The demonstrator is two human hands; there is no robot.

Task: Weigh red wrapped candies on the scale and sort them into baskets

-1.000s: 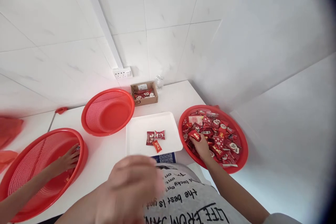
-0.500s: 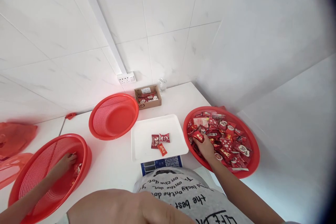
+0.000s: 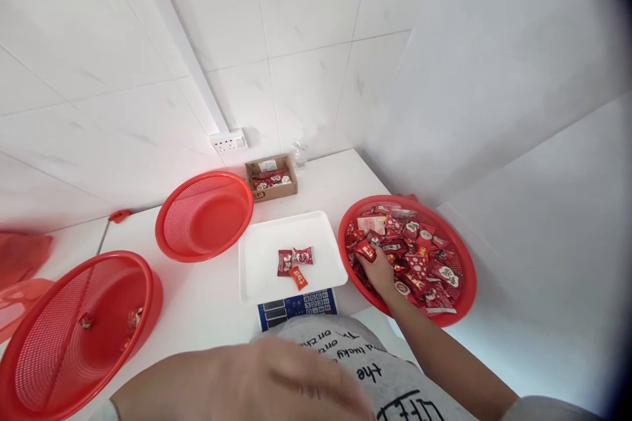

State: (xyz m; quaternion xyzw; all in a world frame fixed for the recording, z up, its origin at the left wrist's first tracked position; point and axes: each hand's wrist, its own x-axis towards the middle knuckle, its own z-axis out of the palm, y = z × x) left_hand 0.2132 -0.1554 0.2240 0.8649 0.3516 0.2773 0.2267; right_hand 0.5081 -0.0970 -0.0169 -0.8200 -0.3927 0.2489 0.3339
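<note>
My right hand (image 3: 378, 270) is inside the right red basket (image 3: 471, 296), its thumb and fingers closed on a red-wrapped candy (image 3: 366, 250). Many other wrapped candies (image 3: 417, 266) surround it. Across the bottom, in front of my grey shirt, my left hand (image 3: 291, 375) is close to the camera and smeared by motion, so its fingers do not read clearly. A white tray (image 3: 257, 276) lies in front of me, carrying a dark red candy (image 3: 284, 263), a red and white one (image 3: 303, 255) and an orange-red one (image 3: 298, 278).
Below the tray shows a blue keypad panel (image 3: 296, 308). Behind it stand a red basket (image 3: 207, 217), a cardboard box (image 3: 276, 191) of candies and a clear plastic item (image 3: 299, 154). A left red basket (image 3: 59, 342) contains a few wrapped pieces. Red plastic bags (image 3: 22, 255) lie far left.
Another person's hand has left the left basket, where a small wrapped piece now shows. My left hand has shifted and blurred. My right hand keeps its candy; the view has shifted slightly.
</note>
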